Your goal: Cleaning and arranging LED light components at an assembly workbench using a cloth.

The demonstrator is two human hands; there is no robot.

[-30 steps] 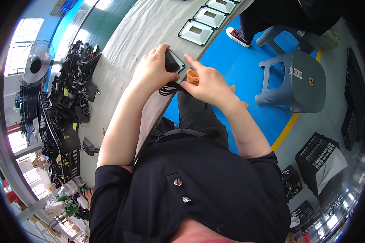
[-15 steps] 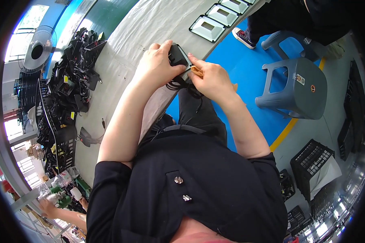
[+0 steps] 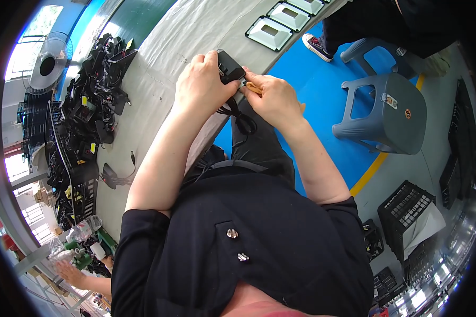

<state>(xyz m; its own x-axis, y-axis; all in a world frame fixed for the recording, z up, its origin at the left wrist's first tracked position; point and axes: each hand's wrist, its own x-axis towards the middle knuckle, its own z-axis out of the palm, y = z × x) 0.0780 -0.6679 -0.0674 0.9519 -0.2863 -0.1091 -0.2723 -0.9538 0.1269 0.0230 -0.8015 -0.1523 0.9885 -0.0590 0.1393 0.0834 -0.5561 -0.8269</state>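
Note:
My left hand grips a small black power adapter at the edge of the grey table. My right hand is closed beside it, pinching a small tan piece against the adapter's end. A black cable hangs in a loop below both hands, over my lap.
A pile of black adapters and cables lies at the table's left. White trays sit in a row at the far end. A grey plastic stool stands on the blue floor to the right, black crates beyond it. Another person's hand shows at lower left.
Both hands have stayed together on the adapter; the right fingers have closed in against its end, and the tan piece shows less.

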